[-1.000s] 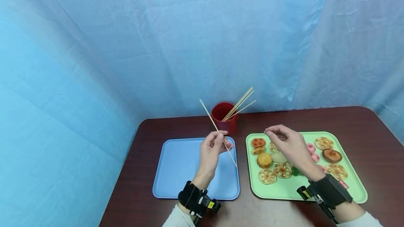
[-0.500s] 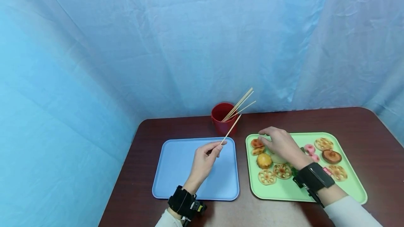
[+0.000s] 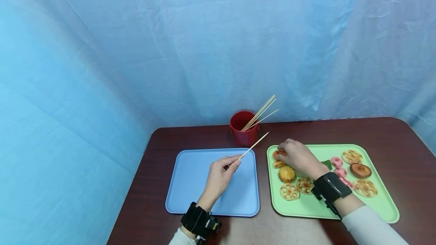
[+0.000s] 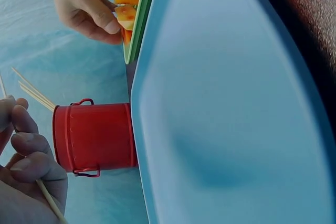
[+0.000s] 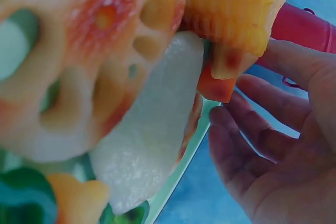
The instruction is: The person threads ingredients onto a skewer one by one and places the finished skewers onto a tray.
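In the head view my left hand (image 3: 219,175) pinches a thin bamboo skewer (image 3: 253,146) over the blue tray (image 3: 190,184), its free end slanting up to the right. The skewer's lower part (image 4: 50,203) shows below the curled fingers in the left wrist view. My right hand (image 3: 301,158) is at the back left corner of the green tray (image 3: 306,208), thumb and fingers around an orange-brown food piece (image 3: 279,155). In the right wrist view its fingertips meet the edge of that orange piece (image 5: 216,87), beside a yellow corn piece (image 5: 231,11).
Behind the trays a red bucket (image 3: 245,136) holds several skewers (image 3: 260,114). Lotus root slices (image 3: 289,192), pink pieces (image 3: 340,172) and a brown mushroom-like piece (image 3: 360,170) lie on the green tray. A blue cloth (image 3: 218,48) hangs behind the table.
My left hand has turned the skewer from leaning left to pointing up right, and lowered it. My right hand has moved left and down onto the orange-brown piece.
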The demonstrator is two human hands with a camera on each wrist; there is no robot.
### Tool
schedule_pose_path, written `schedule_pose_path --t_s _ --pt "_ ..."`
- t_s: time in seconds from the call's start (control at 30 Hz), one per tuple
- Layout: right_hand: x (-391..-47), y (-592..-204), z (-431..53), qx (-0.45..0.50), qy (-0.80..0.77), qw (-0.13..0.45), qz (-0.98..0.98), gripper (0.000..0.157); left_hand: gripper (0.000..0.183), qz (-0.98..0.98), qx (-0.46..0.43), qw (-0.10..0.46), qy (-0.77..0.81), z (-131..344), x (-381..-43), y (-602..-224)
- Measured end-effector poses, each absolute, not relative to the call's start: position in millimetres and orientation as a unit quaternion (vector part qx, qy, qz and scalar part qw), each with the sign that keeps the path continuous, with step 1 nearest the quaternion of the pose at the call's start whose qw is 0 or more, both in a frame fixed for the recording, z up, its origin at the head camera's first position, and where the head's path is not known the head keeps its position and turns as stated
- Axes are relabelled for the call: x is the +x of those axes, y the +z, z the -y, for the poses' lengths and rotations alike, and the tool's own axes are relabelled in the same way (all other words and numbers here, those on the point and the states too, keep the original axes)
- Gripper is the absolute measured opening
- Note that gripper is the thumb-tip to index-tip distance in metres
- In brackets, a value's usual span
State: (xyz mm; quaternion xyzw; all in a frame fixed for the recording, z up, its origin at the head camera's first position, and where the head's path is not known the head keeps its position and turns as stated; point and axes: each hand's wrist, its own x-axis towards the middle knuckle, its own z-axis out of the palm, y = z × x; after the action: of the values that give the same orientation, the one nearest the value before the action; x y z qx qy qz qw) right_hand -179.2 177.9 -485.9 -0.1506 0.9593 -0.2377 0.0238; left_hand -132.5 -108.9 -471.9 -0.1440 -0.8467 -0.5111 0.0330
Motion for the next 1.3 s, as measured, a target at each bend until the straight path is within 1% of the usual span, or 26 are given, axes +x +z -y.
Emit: schedule_pose_path --t_s 0.2,0.43,0.57,0.8,1.1,1.2,1.3 --pt "-180 -487 -178 -0.143 -0.222 0.041 -0.964 0.033 0.024 0.857 -0.136 0.035 -0.496 111 -133 -473" --pt "-185 -492 -180 -0.139 -0.232 0.046 -0.962 0.016 0.024 0.861 -0.130 0.027 -0.491 114 -131 -475" --pt "-185 -494 -182 -0.135 -0.246 0.044 -0.959 0.014 0.024 0.862 -0.124 0.027 -0.490 115 -131 -476" --pt "-180 -490 -187 -0.118 -0.272 0.018 -0.955 0.017 0.023 0.863 -0.121 0.026 -0.490 115 -132 -477" --pt "-170 -473 -198 -0.082 -0.351 -0.014 -0.933 0.022 0.023 0.867 -0.133 0.034 -0.480 113 -131 -477" --pt "-166 -470 -201 -0.072 -0.379 -0.025 -0.922 0.030 0.022 0.865 -0.132 0.029 -0.482 110 -131 -477" --pt "-161 -466 -205 -0.058 -0.421 -0.028 -0.905 0.041 0.017 0.863 -0.132 0.026 -0.487 108 -130 -477"
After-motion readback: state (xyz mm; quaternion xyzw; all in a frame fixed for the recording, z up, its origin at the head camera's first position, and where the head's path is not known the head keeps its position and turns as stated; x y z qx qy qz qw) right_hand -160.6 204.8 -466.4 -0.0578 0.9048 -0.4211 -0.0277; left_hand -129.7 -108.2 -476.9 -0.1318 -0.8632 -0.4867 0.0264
